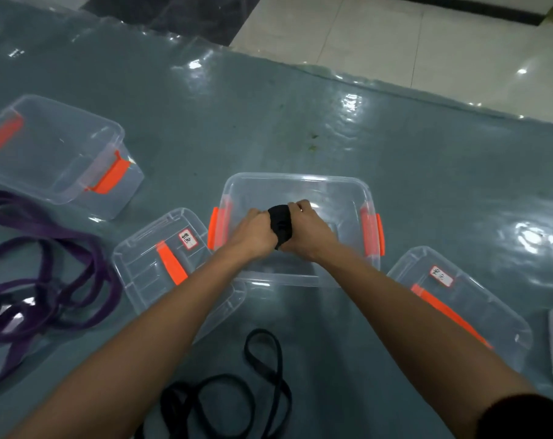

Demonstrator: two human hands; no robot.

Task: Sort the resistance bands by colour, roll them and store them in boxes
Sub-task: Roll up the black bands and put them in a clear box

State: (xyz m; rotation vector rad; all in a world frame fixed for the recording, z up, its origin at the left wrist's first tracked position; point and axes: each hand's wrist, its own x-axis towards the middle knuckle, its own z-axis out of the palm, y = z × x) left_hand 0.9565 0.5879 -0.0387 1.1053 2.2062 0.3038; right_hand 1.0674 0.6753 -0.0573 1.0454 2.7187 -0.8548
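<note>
**Head view: a rolled band held over the open box.** Both hands meet above the middle box [300,179], a clear tub with orange latches at its two short sides, standing lidless on the mat [332,122]. The left hand [255,231] and the right hand [307,230] each curl their fingers round the black roll [280,225], a tightly wound band clamped between them. The roll sits over the box's opening; whether it touches the floor of the box cannot be told.

A second clear box [56,153] stands well apart at far left. One labelled lid [154,274] with an orange handle lies just left of the middle box, partly under the left forearm. Another labelled lid [458,299] lies just right of it. The writing on the labels is too small to read.

Loose purple bands [78,258] lie tangled at the left edge, near the left lid. Loose black bands [262,375] lie unrolled between the forearms, nearest the camera. Pale tiles [427,42] border the mat at upper right.
</note>
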